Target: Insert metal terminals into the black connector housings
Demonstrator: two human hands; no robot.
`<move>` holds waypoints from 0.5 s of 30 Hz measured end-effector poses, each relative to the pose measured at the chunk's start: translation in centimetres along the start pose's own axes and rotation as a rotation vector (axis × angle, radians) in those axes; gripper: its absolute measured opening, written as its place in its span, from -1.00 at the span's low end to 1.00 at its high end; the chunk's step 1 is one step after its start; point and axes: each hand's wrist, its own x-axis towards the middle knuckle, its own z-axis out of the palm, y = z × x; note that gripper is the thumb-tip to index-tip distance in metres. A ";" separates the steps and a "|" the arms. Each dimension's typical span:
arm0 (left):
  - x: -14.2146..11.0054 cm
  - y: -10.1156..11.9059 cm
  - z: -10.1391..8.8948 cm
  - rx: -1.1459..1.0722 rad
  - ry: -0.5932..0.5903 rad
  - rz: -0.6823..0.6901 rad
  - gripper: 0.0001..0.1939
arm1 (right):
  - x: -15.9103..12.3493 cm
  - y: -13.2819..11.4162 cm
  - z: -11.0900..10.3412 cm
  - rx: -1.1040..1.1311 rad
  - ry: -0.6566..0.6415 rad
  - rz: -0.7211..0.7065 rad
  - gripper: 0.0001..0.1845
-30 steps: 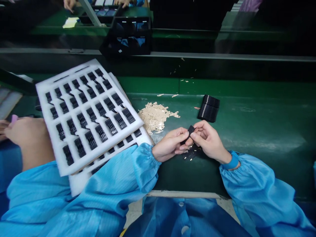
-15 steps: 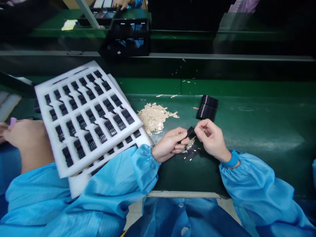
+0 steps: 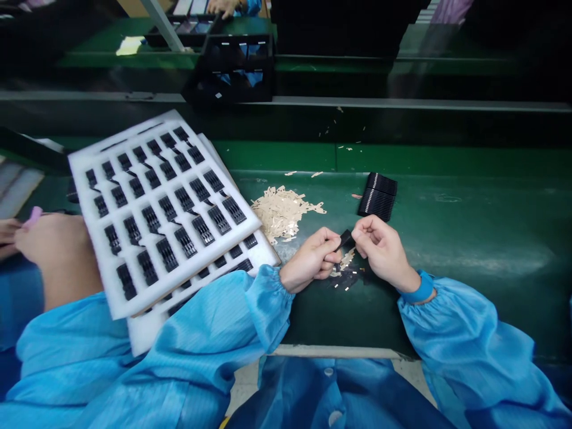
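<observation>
My left hand (image 3: 314, 255) is closed around a small black flat part (image 3: 345, 239), gripping it between thumb and fingers. At the right end of that part, my right hand (image 3: 381, 244) has its thumb and forefinger pinched together; whatever lies between those fingertips is too small to make out. Below the hands lie small pale strips (image 3: 347, 260) and dark scraps with bright specks (image 3: 346, 280). A heap of cream-coloured thin tabs (image 3: 281, 211) is beyond my left hand. Just past my right hand sits a stack of black ribbed parts (image 3: 378, 195) in two rows.
Two white foam trays (image 3: 147, 223) holding black parts are stacked at the left, overlapping askew. Another person's hand (image 3: 49, 238) is beside them. Across the green bench (image 3: 482, 232), a black divided box (image 3: 235, 65) stands near a co-worker's hand (image 3: 223, 7).
The scene has slid slightly rightward in the picture. Both hands keep nearly the same pose at the black part.
</observation>
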 end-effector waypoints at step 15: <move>-0.4 -0.4 0.3 0.012 -0.215 0.101 -0.66 | -0.8 -0.2 0.1 0.414 -0.203 0.176 -0.66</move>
